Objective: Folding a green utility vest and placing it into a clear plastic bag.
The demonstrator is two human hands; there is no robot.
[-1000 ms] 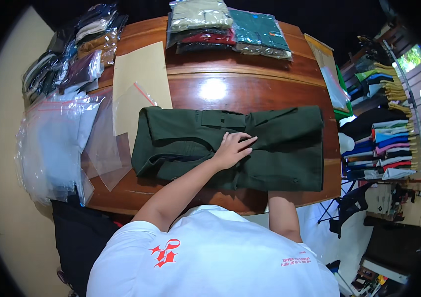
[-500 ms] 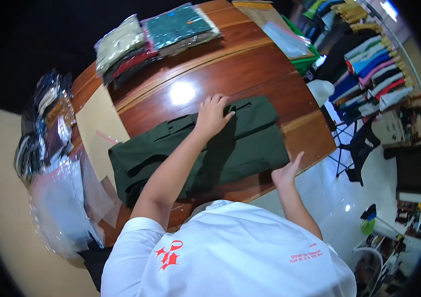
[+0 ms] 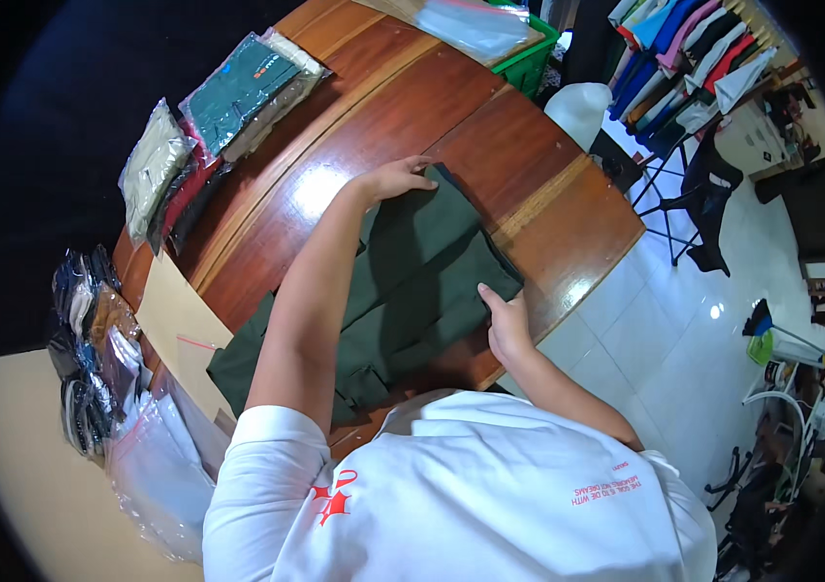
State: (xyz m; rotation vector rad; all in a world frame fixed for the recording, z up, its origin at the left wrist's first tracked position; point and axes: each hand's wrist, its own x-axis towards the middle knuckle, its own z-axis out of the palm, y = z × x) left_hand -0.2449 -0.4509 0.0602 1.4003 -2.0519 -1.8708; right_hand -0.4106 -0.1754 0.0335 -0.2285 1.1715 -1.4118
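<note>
A folded dark green garment (image 3: 412, 262), which looks like cargo pants with a pocket flap, lies slantwise across the wooden table (image 3: 451, 92). My left hand (image 3: 403, 179) is closed on its far corner, the thumb bent over the cloth. At the near right corner, my right hand (image 3: 507, 320) pinches the edge, thumb on top and fingers out of sight underneath. My left forearm covers part of the garment's left half.
Clear-bagged folded clothes (image 3: 243, 92) are stacked at the table's far left. Brown paper (image 3: 185, 306) and plastic bags (image 3: 160, 456) lie at the left. A green crate (image 3: 529, 63), clothes rack (image 3: 694, 48) and black folding stand (image 3: 689, 204) are beyond the right side.
My left hand has gone from resting on the garment to its far corner. My right hand has closed on the near right corner. The garment has turned, and the head view has shifted.
</note>
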